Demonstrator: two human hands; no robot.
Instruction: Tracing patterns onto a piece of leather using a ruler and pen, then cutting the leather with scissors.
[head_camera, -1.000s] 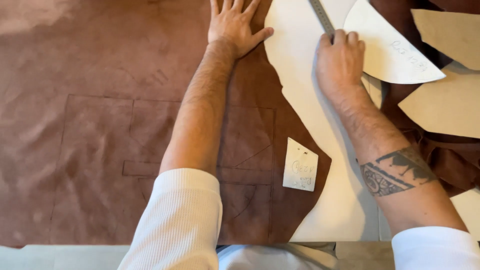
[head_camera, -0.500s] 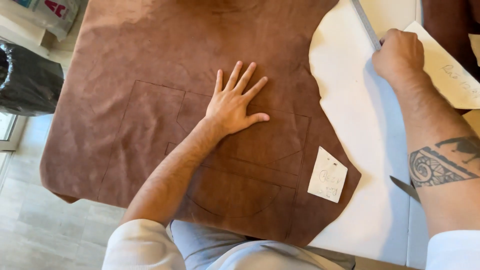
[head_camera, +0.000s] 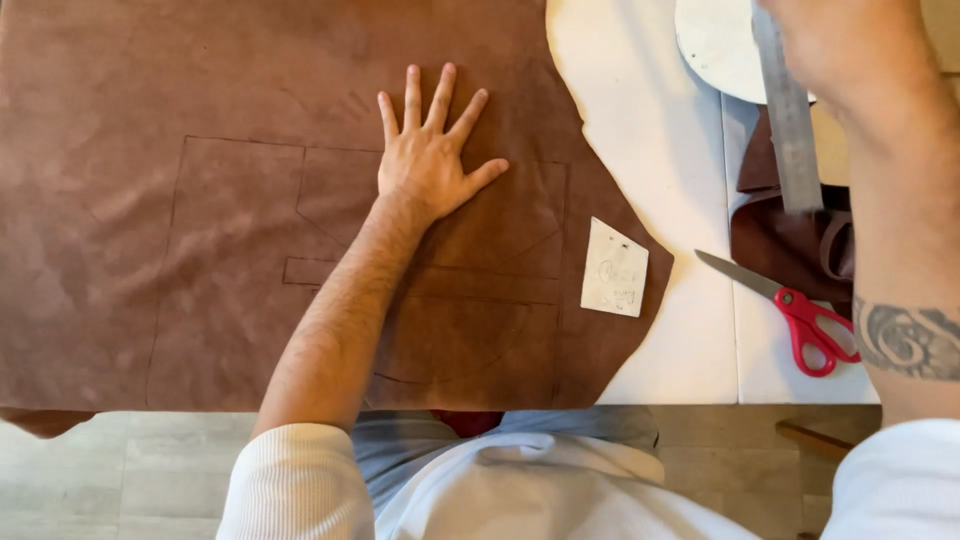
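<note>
My left hand (head_camera: 432, 150) lies flat with fingers spread on a large brown suede hide (head_camera: 180, 200) that covers most of the white table (head_camera: 660, 330). Dark outlines are drawn on the hide under and around that hand. My right hand (head_camera: 850, 45) is raised at the upper right, close to the camera, gripping a long steel ruler (head_camera: 788, 130) that hangs down over the table. A small cream paper pattern piece (head_camera: 614, 268) rests on the hide's right edge.
Red-handled scissors (head_camera: 800, 310) lie on the table at the right, blades pointing left. A dark brown leather scrap (head_camera: 780, 235) lies behind them. A rounded pale pattern piece (head_camera: 715, 45) sits at the top. Wood floor shows below the table edge.
My right hand has lifted the ruler off the table toward the camera. The view has shifted so the scissors show in full. My left hand stays flat on the hide.
</note>
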